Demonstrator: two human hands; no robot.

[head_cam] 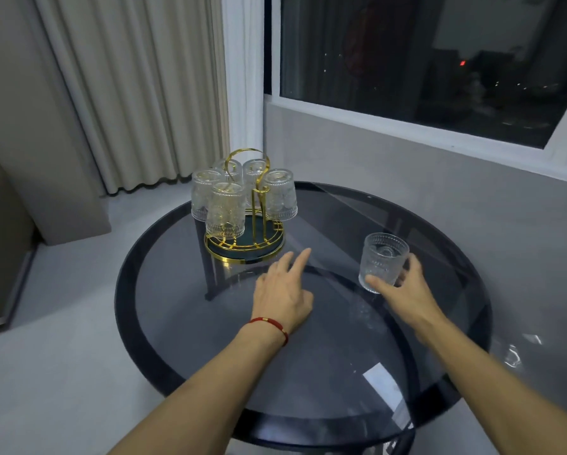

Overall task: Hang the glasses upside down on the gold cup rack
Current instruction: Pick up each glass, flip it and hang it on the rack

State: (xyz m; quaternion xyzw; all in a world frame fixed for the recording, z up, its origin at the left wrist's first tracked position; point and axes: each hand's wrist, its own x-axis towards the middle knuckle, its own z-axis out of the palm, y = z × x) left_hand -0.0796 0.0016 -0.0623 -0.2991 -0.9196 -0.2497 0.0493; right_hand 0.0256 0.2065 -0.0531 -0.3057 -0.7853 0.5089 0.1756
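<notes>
The gold cup rack (246, 247) stands at the far left part of the round glass table (209, 323). Several clear embossed glasses (225, 210) hang upside down on its arms, and one gold arm (259, 200) at the front right is bare. One more clear glass (383, 259) stands upright on the table to the right. My right hand (407, 290) wraps around it, thumb on its lower front and fingers behind. My left hand (283, 290), with a red bracelet at the wrist, hovers open just in front of the rack's base, fingers spread.
The table has a dark rim and a smoked glass top. Cream curtains hang behind the rack on the left. A grey wall and a dark window lie behind and to the right. Pale floor surrounds the table.
</notes>
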